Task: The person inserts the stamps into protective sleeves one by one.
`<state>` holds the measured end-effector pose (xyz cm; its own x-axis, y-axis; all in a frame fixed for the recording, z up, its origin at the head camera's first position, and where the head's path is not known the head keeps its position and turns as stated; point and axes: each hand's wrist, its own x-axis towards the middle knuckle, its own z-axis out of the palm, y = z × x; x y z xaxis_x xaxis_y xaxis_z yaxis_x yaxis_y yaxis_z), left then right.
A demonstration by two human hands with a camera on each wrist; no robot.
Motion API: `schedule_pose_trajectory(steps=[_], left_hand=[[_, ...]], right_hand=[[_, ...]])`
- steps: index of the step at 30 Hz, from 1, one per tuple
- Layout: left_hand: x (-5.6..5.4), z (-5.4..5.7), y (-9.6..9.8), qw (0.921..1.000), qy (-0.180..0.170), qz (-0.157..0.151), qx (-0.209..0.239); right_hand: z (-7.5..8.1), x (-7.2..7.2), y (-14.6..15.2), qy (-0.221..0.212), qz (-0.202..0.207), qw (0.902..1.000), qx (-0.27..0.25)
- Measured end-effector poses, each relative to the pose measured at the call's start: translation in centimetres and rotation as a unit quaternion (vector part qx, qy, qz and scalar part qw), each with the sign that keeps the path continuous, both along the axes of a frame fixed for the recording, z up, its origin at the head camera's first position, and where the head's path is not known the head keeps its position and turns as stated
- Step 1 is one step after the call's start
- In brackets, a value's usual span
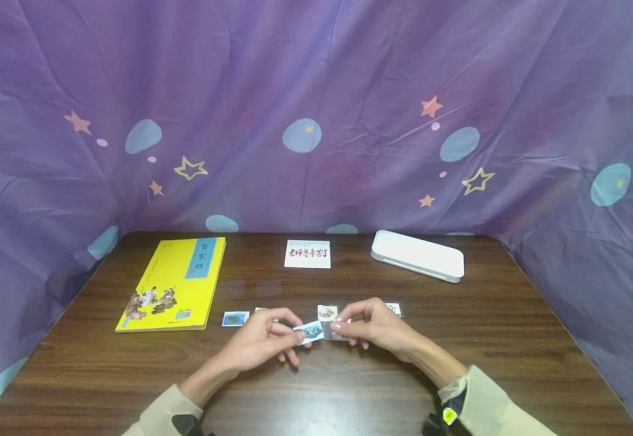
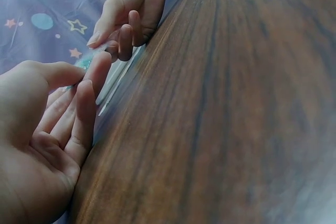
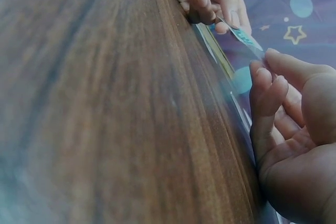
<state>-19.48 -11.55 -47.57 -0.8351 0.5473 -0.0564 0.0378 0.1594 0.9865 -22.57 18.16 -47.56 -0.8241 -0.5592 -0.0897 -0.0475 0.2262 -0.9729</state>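
Midway on this one, I'd guess: left hand (image 1: 264, 340) pinches a small card (image 1: 311, 332), lower centre of the frame, right hand (image 1: 377, 327) pinches clear plastic (image 1: 327, 330) at its edge (in or out, can't tell). Other cards (image 1: 235, 318) lie nearby, so probably more left.

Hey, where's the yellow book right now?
In the head view, the yellow book lies on the left side of the table, just left of the small blue card.

Yellow book (image 1: 173, 283), lettered note (image 1: 308, 254), white slab (image 1: 417, 254); purple curtain (image 1: 262, 91)
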Motion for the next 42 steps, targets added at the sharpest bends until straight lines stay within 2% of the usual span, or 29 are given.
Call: schedule_pose_trajectory(steps=[13,23,35,42], left_hand=[[0.13,0.11,0.11,0.9998,0.008,0.013,-0.011],[0.05,-0.14,0.29,0.9997,0.020,0.007,-0.015],[0.21,-0.03,0.34,0.9997,0.011,0.015,-0.018],[0.17,-0.07,0.31,0.9999,0.008,0.008,-0.013]], right_hand=[[0.08,0.04,0.09,-0.005,0.009,0.9998,0.020],[0.07,0.17,-0.03,0.009,0.006,0.9994,0.032],[0.11,0.34,-0.28,0.010,0.006,0.9994,0.034],[0.04,0.42,-0.44,0.012,-0.006,0.9995,0.027]])
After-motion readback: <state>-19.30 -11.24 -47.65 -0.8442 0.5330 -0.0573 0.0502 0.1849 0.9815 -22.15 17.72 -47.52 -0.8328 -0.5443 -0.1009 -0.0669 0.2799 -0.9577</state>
